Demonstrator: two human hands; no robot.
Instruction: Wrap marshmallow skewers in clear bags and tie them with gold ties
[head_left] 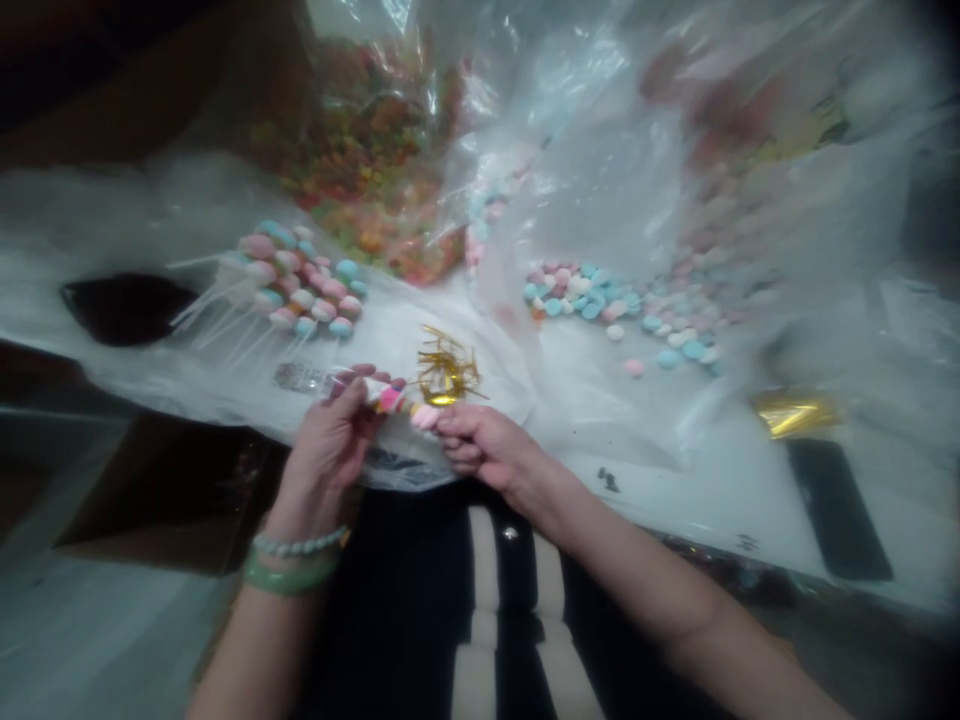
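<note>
On a plastic sheet (97,225), two hands meet: the left hand (330,445) grips one candy stick (390,400), right fingers (461,440) clasping it below gold tinsel (446,370).

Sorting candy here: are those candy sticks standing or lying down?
Lying down: the candy sticks rest in a fan on the plastic sheet.

Candy skewer (390,400) partly hidden by left hand (330,445) and right hand (480,445). Pale candies (712,230) blurred behind clear plastic film (577,130). Pieces in multicoloured heap (360,170) too blurred to tell. Printed label (304,378) too small to read.
</note>
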